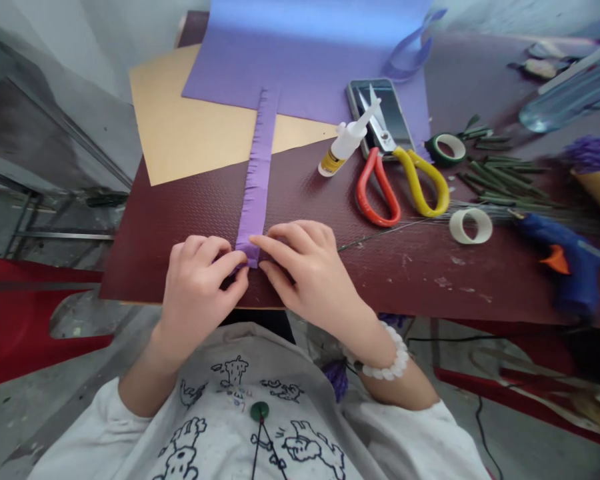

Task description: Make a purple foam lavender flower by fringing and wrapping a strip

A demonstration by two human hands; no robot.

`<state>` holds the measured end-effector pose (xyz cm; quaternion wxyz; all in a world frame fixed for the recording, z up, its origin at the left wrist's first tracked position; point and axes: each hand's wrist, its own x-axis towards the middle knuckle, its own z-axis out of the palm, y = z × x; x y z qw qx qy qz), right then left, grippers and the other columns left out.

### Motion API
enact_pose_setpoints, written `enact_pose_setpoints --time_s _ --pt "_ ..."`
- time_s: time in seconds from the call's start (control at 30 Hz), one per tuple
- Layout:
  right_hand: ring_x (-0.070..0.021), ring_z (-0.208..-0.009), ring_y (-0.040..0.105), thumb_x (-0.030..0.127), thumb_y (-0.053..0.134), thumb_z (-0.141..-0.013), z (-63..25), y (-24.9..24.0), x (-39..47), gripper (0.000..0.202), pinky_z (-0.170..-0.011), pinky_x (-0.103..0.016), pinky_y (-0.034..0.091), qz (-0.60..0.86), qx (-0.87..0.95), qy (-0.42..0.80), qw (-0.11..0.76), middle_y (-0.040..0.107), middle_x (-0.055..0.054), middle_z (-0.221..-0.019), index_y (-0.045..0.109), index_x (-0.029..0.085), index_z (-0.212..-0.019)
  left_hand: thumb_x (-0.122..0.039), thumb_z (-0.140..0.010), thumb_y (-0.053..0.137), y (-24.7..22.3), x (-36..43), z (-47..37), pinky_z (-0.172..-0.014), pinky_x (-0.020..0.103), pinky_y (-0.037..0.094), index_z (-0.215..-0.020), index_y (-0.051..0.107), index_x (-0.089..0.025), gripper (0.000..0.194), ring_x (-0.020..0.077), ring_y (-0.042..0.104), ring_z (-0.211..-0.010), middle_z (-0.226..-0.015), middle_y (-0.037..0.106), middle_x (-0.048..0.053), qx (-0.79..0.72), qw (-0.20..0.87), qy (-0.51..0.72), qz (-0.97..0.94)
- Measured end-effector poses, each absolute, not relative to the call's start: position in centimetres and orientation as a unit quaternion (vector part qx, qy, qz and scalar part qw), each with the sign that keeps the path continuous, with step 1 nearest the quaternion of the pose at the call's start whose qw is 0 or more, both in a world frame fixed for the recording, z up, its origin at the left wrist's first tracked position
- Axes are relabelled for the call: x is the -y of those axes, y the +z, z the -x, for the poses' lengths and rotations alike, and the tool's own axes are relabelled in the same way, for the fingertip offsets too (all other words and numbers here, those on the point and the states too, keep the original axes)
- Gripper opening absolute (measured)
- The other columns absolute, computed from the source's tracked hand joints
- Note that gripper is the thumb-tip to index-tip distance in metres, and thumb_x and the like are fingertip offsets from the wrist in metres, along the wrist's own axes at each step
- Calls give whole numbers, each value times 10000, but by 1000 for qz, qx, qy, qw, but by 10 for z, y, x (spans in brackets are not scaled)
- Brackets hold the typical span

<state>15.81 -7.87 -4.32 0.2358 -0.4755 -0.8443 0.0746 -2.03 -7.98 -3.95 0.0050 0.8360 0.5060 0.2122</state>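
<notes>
A long purple paper strip (260, 170), fringed with cuts along its left side, lies lengthwise on the dark red table. Its near end is between my hands, close to the table's front edge. My left hand (200, 277) pinches that end at its left corner, thumb and forefinger together. Over the strip's near right side reaches my right hand (307, 267), its forefinger touching the paper and its thumb apart beneath, with nothing gripped. The strip's far end rests on a large purple sheet (300, 67) and crosses a tan sheet (205, 140).
To the right are a glue bottle (343, 147), scissors (380, 147) lying on a phone (400, 110), green tape (447, 148), a white tape roll (470, 227), green stems (505, 180), thin wires and a blue glue gun (565, 260). A plastic bottle (575, 93) lies far right.
</notes>
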Motion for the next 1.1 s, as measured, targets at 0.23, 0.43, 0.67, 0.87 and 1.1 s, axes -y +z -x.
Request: enact_pose_setpoints --time_s 0.23,0.43,0.67,0.87,1.1 --pt "-239 -1228 453 314 436 -951 -156 -51 82 348 -1076 -479 189 463 864 43 194 610 -57 -1298 584 178 -1236 -203 -867 546 -38 77 21 -771 381 415 -848 660 -187 117 209 546 -850 -876 680 31 -511 43 206 -834" --pt "-228 -1181 506 298 474 -934 -155 -51 82 283 -1067 -463 228 477 850 53 218 639 -47 -1269 626 181 -1142 -212 -853 544 -32 71 20 -734 375 392 -804 656 -194 124 209 534 -826 -844 674 22 -518 60 172 -836" --pt "-203 -1070 561 281 481 -937 -151 -48 78 207 -1047 -434 251 488 839 56 234 687 -18 -1179 627 196 -1057 -240 -838 544 -24 64 17 -695 368 387 -800 678 -199 145 209 540 -803 -811 654 18 -536 100 125 -829" --pt "-200 -1072 542 223 454 -945 -150 -53 80 204 -1036 -440 249 488 838 46 238 680 5 -1201 648 235 -1006 -229 -816 536 -20 56 16 -705 330 431 -814 700 -189 168 185 529 -769 -800 600 35 -547 134 108 -819" --pt "-210 -1049 520 188 480 -911 -143 -50 75 196 -932 -402 324 522 809 103 249 663 -49 -1135 669 214 -955 -233 -834 523 -23 59 17 -734 355 435 -873 664 -186 154 202 541 -808 -840 610 44 -527 114 104 -836"
